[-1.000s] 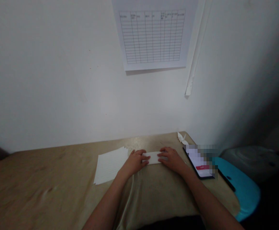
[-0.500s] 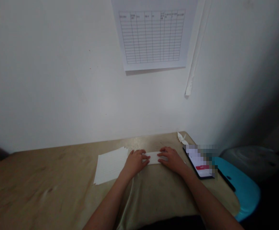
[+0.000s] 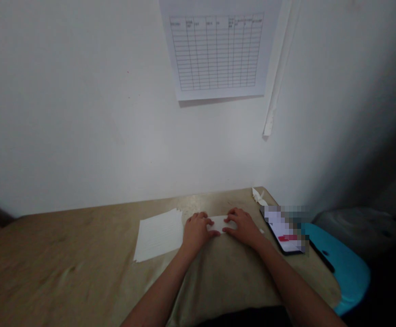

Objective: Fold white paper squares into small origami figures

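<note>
A small folded strip of white paper (image 3: 218, 224) lies on the brown-covered table (image 3: 82, 254) between my hands. My left hand (image 3: 199, 230) grips its left end, thumb at the near edge and fingers at the far side. At the right end, my right hand (image 3: 242, 225) holds the paper in the same way, its thumb close to the left thumb. Left of my left hand lie white lined sheets (image 3: 158, 235) with torn corners, not touched by either hand.
A tablet or phone with a lit screen (image 3: 288, 238) lies to the right, near a crumpled white scrap (image 3: 259, 196). Beyond the table's right edge is a blue stool (image 3: 350, 268), with a dark pen-like object (image 3: 322, 255) beside it. A printed table sheet (image 3: 218, 54) hangs on the wall.
My left hand has shifted slightly right along the paper, and its thumb is now closer to the right thumb. The right hand has barely moved.
</note>
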Motion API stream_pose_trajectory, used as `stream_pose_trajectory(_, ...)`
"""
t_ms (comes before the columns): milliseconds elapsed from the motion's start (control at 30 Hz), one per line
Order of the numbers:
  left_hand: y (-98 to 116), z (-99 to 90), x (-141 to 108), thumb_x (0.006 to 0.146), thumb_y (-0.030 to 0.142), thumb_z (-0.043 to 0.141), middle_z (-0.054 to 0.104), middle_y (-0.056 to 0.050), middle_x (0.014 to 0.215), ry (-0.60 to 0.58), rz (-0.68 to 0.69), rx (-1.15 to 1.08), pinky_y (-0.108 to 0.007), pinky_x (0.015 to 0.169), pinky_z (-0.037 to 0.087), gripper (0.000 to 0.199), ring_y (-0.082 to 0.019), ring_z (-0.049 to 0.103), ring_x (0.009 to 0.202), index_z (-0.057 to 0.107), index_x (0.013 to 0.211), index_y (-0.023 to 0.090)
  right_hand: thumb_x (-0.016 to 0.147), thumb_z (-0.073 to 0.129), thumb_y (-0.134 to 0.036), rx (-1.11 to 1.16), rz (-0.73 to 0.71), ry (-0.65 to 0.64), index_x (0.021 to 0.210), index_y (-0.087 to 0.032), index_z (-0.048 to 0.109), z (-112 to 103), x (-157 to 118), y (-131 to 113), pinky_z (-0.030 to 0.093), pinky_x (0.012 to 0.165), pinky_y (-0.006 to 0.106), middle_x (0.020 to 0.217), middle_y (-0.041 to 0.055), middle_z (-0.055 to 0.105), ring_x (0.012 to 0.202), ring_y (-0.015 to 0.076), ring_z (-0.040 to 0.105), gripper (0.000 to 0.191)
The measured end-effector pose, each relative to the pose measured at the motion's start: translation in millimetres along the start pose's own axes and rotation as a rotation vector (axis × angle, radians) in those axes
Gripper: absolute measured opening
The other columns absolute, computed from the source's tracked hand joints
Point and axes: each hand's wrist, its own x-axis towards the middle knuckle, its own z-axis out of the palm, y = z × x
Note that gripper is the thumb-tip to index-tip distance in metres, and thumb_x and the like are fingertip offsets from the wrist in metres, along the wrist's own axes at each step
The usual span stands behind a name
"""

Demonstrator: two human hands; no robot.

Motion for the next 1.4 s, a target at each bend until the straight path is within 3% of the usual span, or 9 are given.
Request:
stream_pose_trajectory(200, 0.7, 2.2, -0.6, 0.078, 0.059, 0.07, 0.064, -0.005, 0.121, 0.019, -0.033, -0.027, -0.043, 0.099, 0.043, 0.038, -0.029, 0.055, 0.116, 0.075, 0.1, 0.029, 0.074, 0.077, -0.046, -0.033, 0.051, -0.006, 0.103, -0.023, 0.067, 6.9, 3.1, -2.8, 0.036, 0.104, 0.041, 0.121, 0.0075, 0.057, 0.118, 0.0258, 0.05, 0.038)
stream_pose_trajectory(467, -5.9, 11.7, 1.0, 0.075, 0.063, 0.07, 0.055, -0.005, 0.133, -0.005, -0.072, -0.055, -0.048, 0.108, 0.033, 0.044, -0.03, 0.048, 0.124, 0.07, 0.107, 0.031, 0.071, 0.078, -0.046, -0.011, 0.08, 0.004, 0.105, -0.021, 0.064, 12.5, 4.6, -1.8, 0.036, 0.106, 0.041, 0.121, 0.0092, 0.055, 0.119, 0.0276, 0.049, 0.044)
stream_pose_trajectory(700, -13.5, 6.7, 6.5, 0.066, 0.051, 0.081, 0.047, -0.002, 0.145, -0.099, -0.117, -0.058, -0.051, 0.111, 0.029, 0.048, -0.032, 0.04, 0.134, 0.069, 0.111, 0.037, 0.071, 0.079, -0.037, 0.069, 0.058, -0.032, 0.11, -0.026, 0.067, 5.1, 4.5, 1.1, 0.036, 0.108, 0.042, 0.124, 0.0067, 0.055, 0.121, 0.0261, 0.048, 0.043)
stream_pose_trajectory(867, -28.3, -0.5, 10.0, 0.067, 0.047, 0.081, 0.045, 0.0, 0.149, -0.184, -0.068, -0.077, -0.054, 0.113, 0.027, 0.049, -0.034, 0.035, 0.139, 0.068, 0.115, 0.043, 0.072, 0.077, -0.029, 0.126, 0.05, -0.067, 0.112, -0.028, 0.07, 2.9, 4.4, 9.8, 0.032, 0.112, 0.041, 0.133, 0.0064, 0.052, 0.129, 0.0255, 0.043, 0.041)
stream_pose_trajectory(1067, -45.8, -6.2, 11.1, 0.068, 0.042, 0.082, 0.044, -0.004, 0.152, -0.223, 0.004, -0.077, -0.046, 0.116, 0.028, 0.052, -0.031, 0.039, 0.14, 0.069, 0.118, 0.037, 0.071, 0.073, -0.017, 0.176, 0.047, -0.112, 0.119, -0.028, 0.067, -2.2, 2.6, 19.8, 0.029, 0.117, 0.044, 0.143, 0.0075, 0.044, 0.136, 0.026, 0.038, 0.049)
stream_pose_trajectory(1400, -57.9, -14.0, 9.8, 0.068, 0.034, 0.084, 0.044, -0.002, 0.153, -0.252, 0.085, -0.113, -0.042, 0.116, 0.03, 0.053, -0.028, 0.04, 0.141, 0.069, 0.119, 0.038, 0.069, 0.062, -0.005, 0.213, 0.044, -0.161, 0.128, -0.027, 0.061, -8.9, -0.7, 28.9, 0.027, 0.119, 0.046, 0.151, 0.009, 0.038, 0.143, 0.0261, 0.034, 0.062)
